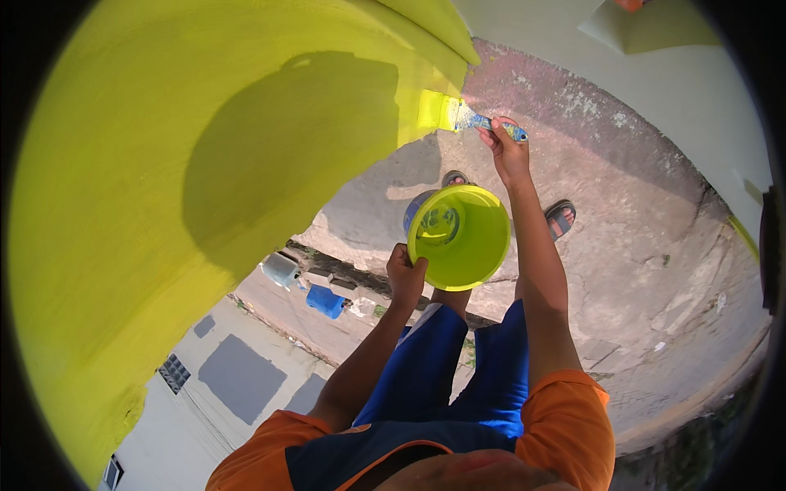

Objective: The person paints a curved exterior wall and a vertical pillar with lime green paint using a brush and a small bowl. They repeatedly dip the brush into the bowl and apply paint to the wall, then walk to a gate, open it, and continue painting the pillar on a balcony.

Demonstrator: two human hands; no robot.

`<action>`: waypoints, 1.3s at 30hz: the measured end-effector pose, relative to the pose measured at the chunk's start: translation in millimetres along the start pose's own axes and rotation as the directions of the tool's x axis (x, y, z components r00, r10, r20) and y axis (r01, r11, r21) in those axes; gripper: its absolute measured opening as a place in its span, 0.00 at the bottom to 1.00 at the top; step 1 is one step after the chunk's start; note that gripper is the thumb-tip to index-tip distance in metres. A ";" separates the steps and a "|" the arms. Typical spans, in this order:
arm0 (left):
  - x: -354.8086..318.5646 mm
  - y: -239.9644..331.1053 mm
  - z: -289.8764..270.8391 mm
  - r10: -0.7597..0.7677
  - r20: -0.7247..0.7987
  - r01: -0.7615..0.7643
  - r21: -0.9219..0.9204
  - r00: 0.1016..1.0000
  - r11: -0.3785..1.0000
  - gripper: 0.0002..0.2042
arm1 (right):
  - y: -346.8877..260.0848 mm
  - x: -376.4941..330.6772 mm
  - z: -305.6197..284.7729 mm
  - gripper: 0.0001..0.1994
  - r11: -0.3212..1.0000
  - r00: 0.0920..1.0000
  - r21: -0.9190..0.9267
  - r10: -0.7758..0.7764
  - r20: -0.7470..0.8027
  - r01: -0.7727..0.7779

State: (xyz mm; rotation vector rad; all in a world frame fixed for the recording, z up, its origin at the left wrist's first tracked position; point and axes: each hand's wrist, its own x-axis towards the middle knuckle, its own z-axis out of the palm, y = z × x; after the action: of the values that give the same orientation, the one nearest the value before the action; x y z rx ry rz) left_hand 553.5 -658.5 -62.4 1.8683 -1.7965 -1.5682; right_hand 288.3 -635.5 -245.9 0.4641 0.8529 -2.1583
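Beyond the bucket [479,245], the right hand [509,150] pinches the paintbrush [472,119] by its likely stiff handle; the left hand [404,278] grips the light-looking bucket's rim, perhaps slippery.

Along the whole left side, a wall [90,237], with a shadow [282,155] across its upper part. At the wall's far right edge, bristles against it, a brush [485,123]; around the handle, the right hand [508,147]. Lower and to the left of that hand, a bucket [479,245], with the left hand [407,280] at its near left rim. Just past the bucket's far rim, partly hidden, the left sandal [452,175]; to the bucket's right, on the pavement [655,270], the right sandal [560,214]. Nearer than the bucket, between the forearms, shorts [422,352]. Left of the left forearm, a container [326,302]; farther left, a second container [280,270]. At lower left, what seems to be a building [180,425].
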 end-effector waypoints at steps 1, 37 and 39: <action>0.0 -0.8 0.9 0.020 -0.008 -0.020 0.000 1.000 1.000 0.08 | 7.6 17.2 -4.7 0.07 1.000 0.996 -0.023 0.000 -0.090 -0.002; -16.7 13.8 12.9 0.007 0.007 -0.007 -0.056 1.000 0.998 0.08 | -166.0 -48.8 209.8 0.05 0.814 0.909 -0.413 -0.325 0.261 0.409; -21.4 22.0 15.9 -0.014 0.029 0.017 -0.105 0.999 0.994 0.08 | -191.9 -72.8 233.9 0.05 0.802 0.880 -0.388 -0.337 0.333 0.454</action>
State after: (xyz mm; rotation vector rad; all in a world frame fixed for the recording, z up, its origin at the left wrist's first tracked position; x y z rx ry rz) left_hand 532.6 -639.4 -42.5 1.8262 -1.6793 -1.6678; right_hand 177.1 -667.3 43.0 -0.2518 1.3593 -2.2149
